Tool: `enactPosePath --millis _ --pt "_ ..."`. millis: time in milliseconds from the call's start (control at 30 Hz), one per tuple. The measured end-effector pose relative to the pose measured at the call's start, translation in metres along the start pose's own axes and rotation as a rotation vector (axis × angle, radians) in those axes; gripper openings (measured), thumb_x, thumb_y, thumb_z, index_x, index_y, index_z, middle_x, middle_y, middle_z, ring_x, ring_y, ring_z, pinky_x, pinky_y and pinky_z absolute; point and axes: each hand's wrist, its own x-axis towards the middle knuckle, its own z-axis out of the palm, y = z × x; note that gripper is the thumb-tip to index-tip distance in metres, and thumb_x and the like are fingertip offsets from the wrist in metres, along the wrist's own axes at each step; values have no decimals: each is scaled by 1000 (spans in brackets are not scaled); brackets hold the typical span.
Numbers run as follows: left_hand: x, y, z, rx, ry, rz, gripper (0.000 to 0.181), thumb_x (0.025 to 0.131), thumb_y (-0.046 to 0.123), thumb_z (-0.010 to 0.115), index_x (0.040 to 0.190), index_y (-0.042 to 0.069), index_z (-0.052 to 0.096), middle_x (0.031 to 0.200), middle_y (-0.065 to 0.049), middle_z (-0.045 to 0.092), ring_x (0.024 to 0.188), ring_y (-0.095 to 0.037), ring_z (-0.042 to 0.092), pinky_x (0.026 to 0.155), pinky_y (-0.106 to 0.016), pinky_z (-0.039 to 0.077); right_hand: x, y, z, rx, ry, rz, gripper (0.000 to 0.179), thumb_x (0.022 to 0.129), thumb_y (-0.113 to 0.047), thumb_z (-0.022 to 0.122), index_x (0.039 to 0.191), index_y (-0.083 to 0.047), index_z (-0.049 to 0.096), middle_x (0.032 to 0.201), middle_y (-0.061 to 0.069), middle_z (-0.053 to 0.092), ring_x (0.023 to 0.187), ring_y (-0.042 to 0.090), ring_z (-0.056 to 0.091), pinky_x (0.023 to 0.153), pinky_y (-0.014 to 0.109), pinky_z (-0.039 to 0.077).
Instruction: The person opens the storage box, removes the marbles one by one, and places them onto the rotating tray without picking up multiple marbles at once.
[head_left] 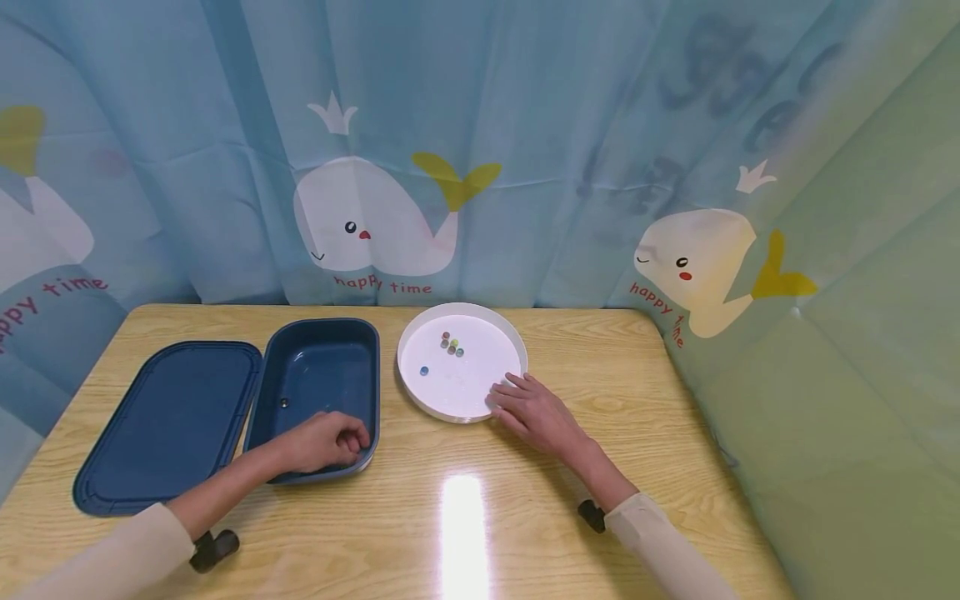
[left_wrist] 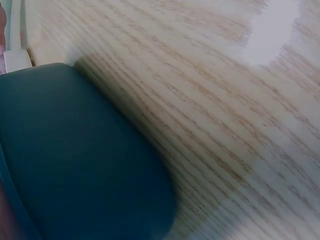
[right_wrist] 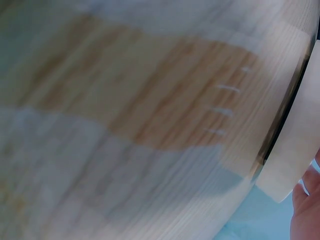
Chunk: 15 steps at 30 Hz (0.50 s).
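Note:
My left hand [head_left: 330,439] is inside the dark blue bin [head_left: 372,350], low by its front right corner, fingers curled. Nothing shows between those fingers, though their tips are partly hidden. A small dark marble [head_left: 284,403] lies on the bin's floor, to the left. My right hand [head_left: 534,413] rests over the front right rim of the round white tray [head_left: 480,392], fingers fairly straight and reaching inside. Several small marbles [head_left: 452,350] sit clustered toward the tray's back, and a blue marble [head_left: 424,371] lies apart at its left. The right wrist view shows fingers [right_wrist: 306,200] beside the tray's pale wall [right_wrist: 295,125].
Left of the bin, a flat dark blue lid [head_left: 168,421] lies on the wooden table [head_left: 585,358]. A blue curtain [head_left: 555,150] with whale prints hangs behind the table's back edge and continues along the right side.

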Motion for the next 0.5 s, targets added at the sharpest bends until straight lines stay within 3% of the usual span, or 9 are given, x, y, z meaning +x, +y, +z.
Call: enactPosePath --millis 500 --pt "-2 -3 3 56 -9 42 15 85 -6 68 88 8 71 78 9 60 71 -4 52 64 -26 48 0 -1 -1 -9 -4 -2 33 100 -26 61 128 -11 69 132 6 64 133 30 49 113 49 29"
